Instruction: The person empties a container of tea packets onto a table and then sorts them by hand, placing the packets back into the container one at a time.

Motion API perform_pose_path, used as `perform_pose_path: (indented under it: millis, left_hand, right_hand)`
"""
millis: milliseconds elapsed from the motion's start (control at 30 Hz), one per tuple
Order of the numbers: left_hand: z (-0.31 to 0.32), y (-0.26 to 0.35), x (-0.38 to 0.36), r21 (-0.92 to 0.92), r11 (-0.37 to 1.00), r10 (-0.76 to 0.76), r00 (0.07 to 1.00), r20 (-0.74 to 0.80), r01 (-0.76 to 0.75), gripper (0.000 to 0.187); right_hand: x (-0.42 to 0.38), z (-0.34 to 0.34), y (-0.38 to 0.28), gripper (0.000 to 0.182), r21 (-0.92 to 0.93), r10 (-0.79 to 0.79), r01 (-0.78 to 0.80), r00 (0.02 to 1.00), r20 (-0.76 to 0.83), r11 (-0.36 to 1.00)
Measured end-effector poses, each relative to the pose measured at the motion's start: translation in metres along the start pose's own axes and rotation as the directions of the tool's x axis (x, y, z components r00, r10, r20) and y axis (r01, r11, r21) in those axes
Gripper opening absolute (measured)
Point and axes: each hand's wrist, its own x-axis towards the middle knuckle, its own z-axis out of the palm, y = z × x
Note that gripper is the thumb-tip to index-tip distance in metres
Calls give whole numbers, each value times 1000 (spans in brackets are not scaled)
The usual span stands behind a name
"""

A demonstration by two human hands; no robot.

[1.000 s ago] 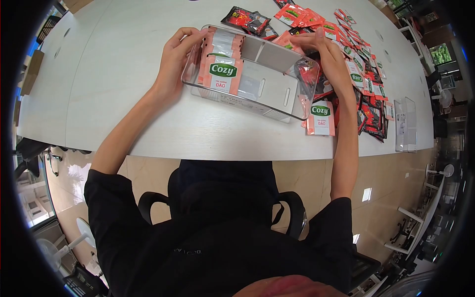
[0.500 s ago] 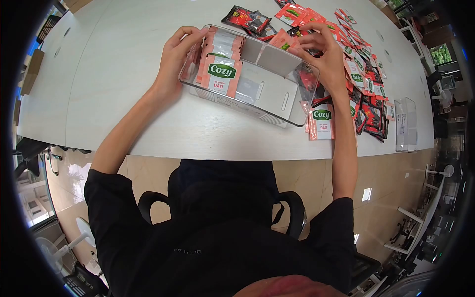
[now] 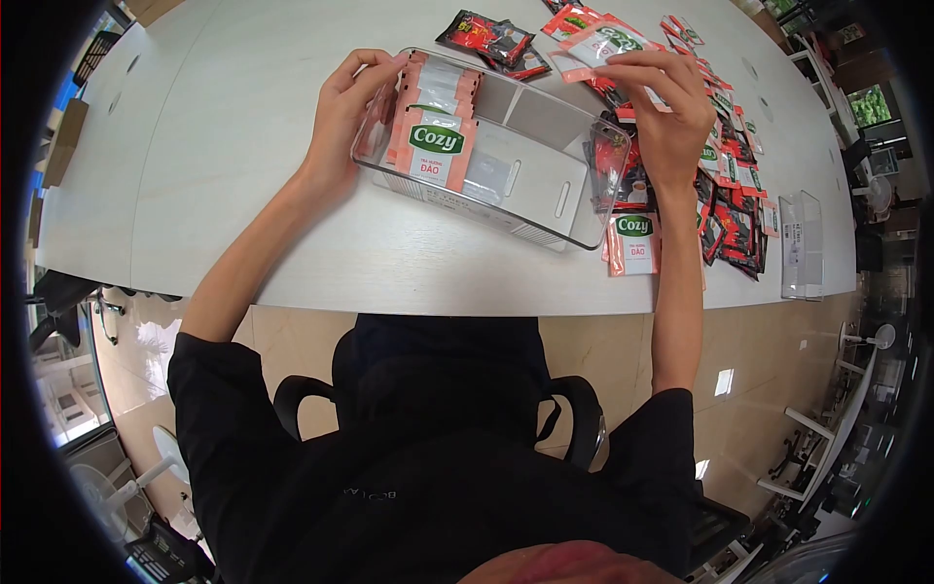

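My left hand [image 3: 342, 112] grips the left end of a clear plastic box [image 3: 533, 105], with its fingertips on the upper rim. Several pink-and-white Cozy tea sachets [image 3: 434, 148] are stacked at the box's left side; its right part shows a bare bottom. Beyond the box's far right corner, my right hand [image 3: 673, 112] pinches another pink-and-white tea sachet [image 3: 601, 44] above the pile. Part of that sachet is covered by my fingers.
Loose pink and black-and-red sachets [image 3: 737, 234] spread over the table's right side. Black-and-red packets [image 3: 489, 41] lie behind the box. A second clear box [image 3: 802, 243] stands near the right edge. A chair [image 3: 574, 419] is at the table's front edge.
My right hand has moved up and slightly right, away from the box's rim, and a tea sachet now shows lifted in its fingers. My left hand and the box stay put.
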Motion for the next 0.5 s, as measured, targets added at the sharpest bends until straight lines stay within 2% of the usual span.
perform_pose_path:
  millis: [67, 133, 200, 233, 300, 333, 400, 433, 500]
  left_hand:
    - [-3, -3, 2, 6, 998, 57, 998, 9, -57, 21]
    - [-3, -4, 3, 13, 993, 117, 993, 18, -117, 21]
    - [-1, -2, 2, 86, 949, 304, 953, -10, -302, 19]
    - [-1, -1, 0, 91, 947, 309, 951, -12, -307, 19]
    - [-1, 1, -3, 156, 887, 436, 899, 31, -435, 18]
    - [-3, 3, -2, 160, 885, 439, 898, 30, -438, 18]
    - [-6, 5, -2, 392, 653, 632, 751, 190, -648, 17]
    - [-5, 8, -3, 392, 653, 632, 751, 190, -648, 17]
    - [0, 20, -7, 487, 519, 616, 702, 358, -703, 19]
  right_hand:
    - [0, -2, -3, 21, -16, -51, 51, 999, -10, 999]
    - [1, 0, -7, 20, 134, -33, 48, 993, -111, 990]
    - [2, -2, -9, 20, 140, -74, 94, 987, -145, 986]
    - [2, -2, -10, 21, 146, -109, 135, 979, -174, 980]
    - [2, -5, -13, 21, 137, -142, 167, 974, -174, 976]
    - [2, -5, -15, 22, 124, -175, 197, 970, -166, 973]
    - [1, -6, -21, 22, 161, -163, 186, 976, -147, 969]
    - [3, -7, -27, 23, 178, -187, 206, 975, -118, 962]
    - [1, -5, -33, 25, 192, -217, 225, 974, -63, 955]
